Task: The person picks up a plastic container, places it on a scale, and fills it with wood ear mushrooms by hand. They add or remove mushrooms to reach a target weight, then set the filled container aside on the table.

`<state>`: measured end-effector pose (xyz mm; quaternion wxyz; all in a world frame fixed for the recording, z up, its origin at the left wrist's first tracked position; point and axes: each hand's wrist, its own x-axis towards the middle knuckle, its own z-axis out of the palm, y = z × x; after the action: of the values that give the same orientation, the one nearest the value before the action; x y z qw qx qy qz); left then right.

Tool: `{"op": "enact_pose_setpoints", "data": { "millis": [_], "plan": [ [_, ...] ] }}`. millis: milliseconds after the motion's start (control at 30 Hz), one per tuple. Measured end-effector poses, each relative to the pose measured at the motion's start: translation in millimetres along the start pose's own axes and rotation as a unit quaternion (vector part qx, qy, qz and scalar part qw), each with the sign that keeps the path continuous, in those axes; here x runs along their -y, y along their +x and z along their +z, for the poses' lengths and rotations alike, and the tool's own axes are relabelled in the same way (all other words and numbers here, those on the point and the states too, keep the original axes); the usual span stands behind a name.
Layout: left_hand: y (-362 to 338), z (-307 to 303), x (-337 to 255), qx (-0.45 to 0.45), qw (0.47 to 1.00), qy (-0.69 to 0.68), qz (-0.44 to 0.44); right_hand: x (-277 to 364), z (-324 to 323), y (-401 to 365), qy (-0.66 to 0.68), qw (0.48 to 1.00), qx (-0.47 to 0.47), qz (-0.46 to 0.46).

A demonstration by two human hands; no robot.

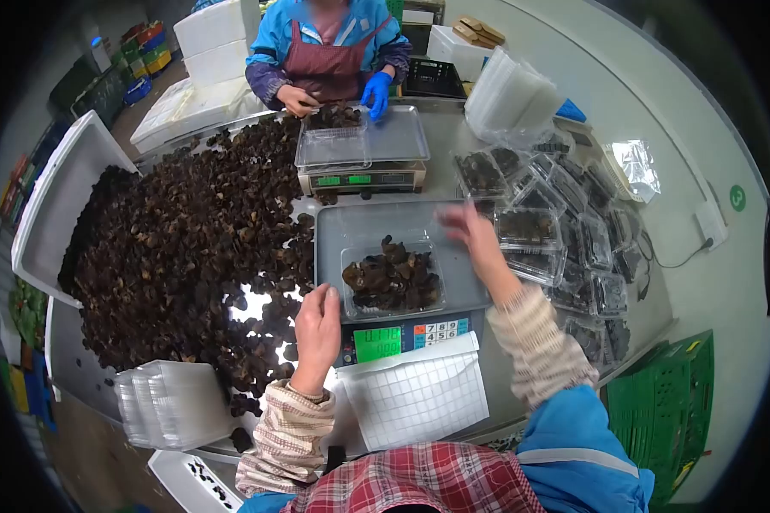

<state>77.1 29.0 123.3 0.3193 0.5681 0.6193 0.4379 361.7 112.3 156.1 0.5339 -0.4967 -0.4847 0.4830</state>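
Observation:
A clear plastic punnet (436,295) full of dark brown wood ear mushrooms (391,278) rests on the grey platform of a digital scale (466,274) in front of me. My left hand (318,329) is at the platform's lower left edge, fingers extended and nothing seen in them. Over the right part of the platform is my right hand (470,232), smeared by motion, its fingers apart and apparently holding nothing. The punnet's hinged lid lies folded back. A green display (377,344) glows below the platform, and a white gridded sheet (419,389) covers the lower keypad.
Loose mushrooms (188,231) are heaped on the left, spilling from a white foam box (38,214). Nested punnets (171,402) stand at front left. Filled packs (565,222) pile up at right, above green crates (663,410). Opposite, a co-worker (329,60) handles mushrooms at another scale (364,178).

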Motion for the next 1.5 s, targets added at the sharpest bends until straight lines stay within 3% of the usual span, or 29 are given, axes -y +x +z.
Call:
{"op": "enact_pose_setpoints", "data": {
  "millis": [67,100,167,233,300,367,400,467,500,567,633,667,700,767,833,867,900,933,1000,1033,1067,1100,1167,1200,1300,1367,1400,1500],
  "plan": [
    [-5,-4,-13,0.029,0.994,-0.069,-0.074,-1,-6,-46,-0.213,0.973,0.048,-0.069],
    [-7,-3,-17,0.024,0.994,-0.073,-0.080,-7,-7,-64,-0.303,0.937,0.070,-0.158],
    [-9,-2,-20,0.094,0.985,-0.082,-0.121,-8,-5,-85,-0.358,0.911,0.094,-0.183],
    [-8,6,-10,0.103,0.978,-0.115,-0.142,-8,1,-94,-0.262,0.957,0.122,-0.007],
    [-7,11,-2,0.122,0.972,-0.150,-0.135,-18,-3,-90,-0.209,0.966,0.149,0.012],
    [-2,6,-14,0.132,0.943,-0.209,-0.223,-7,8,-85,-0.116,0.977,0.090,0.155],
    [3,5,-13,0.146,0.945,-0.188,-0.224,-7,9,-79,-0.083,0.976,0.097,0.176],
    [13,11,-5,0.140,0.920,-0.274,-0.244,-10,7,-68,-0.007,0.970,0.098,0.222],
    [18,11,-2,0.169,0.921,-0.271,-0.221,-13,6,-66,-0.010,0.968,0.114,0.224],
    [17,28,-22,0.079,0.939,-0.246,-0.227,-22,-1,-68,0.049,0.973,0.042,0.220],
    [8,51,-43,0.097,0.904,-0.375,-0.179,-35,-36,-80,0.136,0.976,-0.033,0.165],
    [2,62,-53,0.153,0.880,-0.429,-0.133,-37,-62,-86,0.202,0.971,-0.045,0.121],
    [-5,76,-65,0.152,0.867,-0.473,-0.044,-32,-78,-93,0.268,0.959,-0.061,0.073],
    [-24,66,-71,0.158,0.919,-0.358,0.059,-32,-93,-112,0.347,0.927,-0.143,-0.013],
    [-42,36,-44,0.032,0.978,-0.149,0.143,-4,-38,-123,0.323,0.941,-0.094,0.027],
    [-49,20,-17,-0.011,0.984,-0.128,0.123,9,11,-133,0.299,0.951,-0.051,0.050],
    [-60,3,16,-0.050,0.988,-0.106,0.103,7,47,-144,0.154,0.986,0.025,0.060],
    [-78,-19,41,-0.121,0.990,-0.063,0.028,-2,82,-151,-0.014,0.988,0.086,0.130],
    [-112,-68,92,-0.202,0.969,0.143,0.000,-63,133,-167,0.056,0.961,0.229,0.146],
    [-132,-84,126,-0.235,0.937,0.257,0.006,-62,168,-168,0.040,0.958,0.227,0.169],
    [-147,-95,139,-0.235,0.912,0.328,-0.070,-78,199,-163,0.006,0.968,0.207,0.139],
    [-156,-99,145,-0.232,0.901,0.329,-0.160,-91,227,-150,-0.085,0.979,0.176,0.063],
    [-153,-93,152,-0.242,0.911,0.315,-0.109,-115,268,-107,-0.212,0.967,0.112,-0.093],
    [-145,-85,159,-0.259,0.914,0.298,-0.099,-126,285,-84,-0.303,0.941,0.026,-0.148],
    [-103,-73,161,-0.300,0.919,0.238,-0.091,-145,313,-34,-0.443,0.888,-0.120,-0.032],
    [-72,-67,168,-0.329,0.922,0.179,-0.100,-162,321,-37,-0.517,0.854,-0.050,-0.028],
    [-56,-67,166,-0.330,0.928,0.142,-0.098,-165,326,-45,-0.502,0.859,-0.027,-0.100],
    [-12,-58,172,-0.333,0.940,-0.030,-0.060,-161,342,-71,-0.388,0.911,0.099,-0.102]
  ]
}}
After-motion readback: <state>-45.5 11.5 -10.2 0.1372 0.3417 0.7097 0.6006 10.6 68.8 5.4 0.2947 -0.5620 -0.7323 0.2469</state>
